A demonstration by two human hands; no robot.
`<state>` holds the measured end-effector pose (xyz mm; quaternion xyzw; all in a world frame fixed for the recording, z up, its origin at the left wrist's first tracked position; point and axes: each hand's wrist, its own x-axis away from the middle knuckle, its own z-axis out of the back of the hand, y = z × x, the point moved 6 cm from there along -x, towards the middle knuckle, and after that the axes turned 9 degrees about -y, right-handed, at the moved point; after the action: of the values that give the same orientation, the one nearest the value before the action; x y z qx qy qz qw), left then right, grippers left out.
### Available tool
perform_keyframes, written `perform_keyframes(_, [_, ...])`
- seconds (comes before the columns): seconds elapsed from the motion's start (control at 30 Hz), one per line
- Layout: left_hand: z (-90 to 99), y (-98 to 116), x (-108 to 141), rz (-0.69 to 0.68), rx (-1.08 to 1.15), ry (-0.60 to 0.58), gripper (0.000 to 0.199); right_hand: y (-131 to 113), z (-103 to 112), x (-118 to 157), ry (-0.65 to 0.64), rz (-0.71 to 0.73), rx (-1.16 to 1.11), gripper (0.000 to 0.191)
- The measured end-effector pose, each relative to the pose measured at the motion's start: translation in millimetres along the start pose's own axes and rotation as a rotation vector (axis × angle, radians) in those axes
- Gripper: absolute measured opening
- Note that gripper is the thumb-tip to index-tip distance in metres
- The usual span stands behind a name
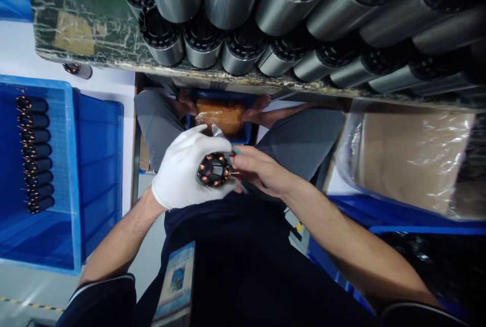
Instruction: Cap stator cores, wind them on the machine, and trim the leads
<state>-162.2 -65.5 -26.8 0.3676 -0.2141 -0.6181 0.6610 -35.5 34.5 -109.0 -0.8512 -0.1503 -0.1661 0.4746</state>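
Wrapped in a white glove, my left hand point(188, 170) is closed round a cylindrical motor part point(213, 170) with copper windings, whose open end faces up. My bare right hand point(260, 167) is beside the part's right side, its fingers closed on a small tool point(236, 150) with teal and reddish handles, partly hidden by the fingers. The tool is near the copper wire ends at the part's rim. A metallic tip point(217, 131) shows above the glove.
Rows of metal cylinders point(167, 0) stand on the worn green bench point(76, 33) ahead. A blue crate point(68, 165) with several wound parts is at left. Between the feet sits a bin point(220, 114); at right lies a plastic-covered carton point(413, 155).
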Motion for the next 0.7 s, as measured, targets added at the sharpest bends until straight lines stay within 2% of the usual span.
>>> perform_keyframes(0.03, [-1.1, 4, -1, -0.017, 0.008, -0.046, 0.052, -1, -2, 2, -0.019, -0.008, -0.019, 0.065])
perform_keyframes(0.1, [3.4, 11, 0, 0.036, -0.034, -0.128, 0.057, -3, 1, 8, 0.005, 0.001, -0.032, 0.06])
perform_keyframes(0.13, [11.1, 14, 3, 0.077, -0.063, -0.119, 0.062, -5, 5, 12, 0.042, 0.015, -0.032, 0.06])
perform_keyframes(0.2, [32.7, 16, 13, 0.173, -0.089, 0.0, 0.074, -10, 16, 22, 0.142, 0.076, 0.017, 0.069])
perform_keyframes(0.23, [40.5, 14, 18, 0.231, -0.048, 0.052, 0.076, -13, 20, 27, 0.191, 0.128, 0.066, 0.073])
perform_keyframes(0.27, [41.7, 9, 22, 0.3, 0.059, 0.052, 0.074, -18, 22, 32, 0.228, 0.196, 0.123, 0.072])
perform_keyframes(0.3, [35.1, 2, 24, 0.37, 0.234, -0.004, 0.068, -23, 21, 36, 0.243, 0.273, 0.184, 0.069])
perform_keyframes(0.4, [-12.3, -3, 18, 0.485, 0.904, -0.341, 0.058, -41, 5, 43, 0.193, 0.499, 0.346, 0.052])
perform_keyframes(0.47, [-31.7, 3, 8, 0.475, 1.151, -0.407, 0.055, -54, -8, 48, 0.15, 0.603, 0.483, 0.045])
perform_keyframes(0.53, [-36.7, 7, -3, 0.471, 1.163, -0.376, 0.046, -68, -14, 57, 0.133, 0.624, 0.676, 0.044])
perform_keyframes(0.6, [-31.4, 11, -9, 0.469, 1.091, -0.325, 0.04, -79, -12, 69, 0.12, 0.563, 0.883, 0.045])
perform_keyframes(0.7, [-19.5, 14, -14, 0.455, 0.977, -0.289, 0.04, -88, -3, 89, 0.081, 0.427, 1.132, 0.066])
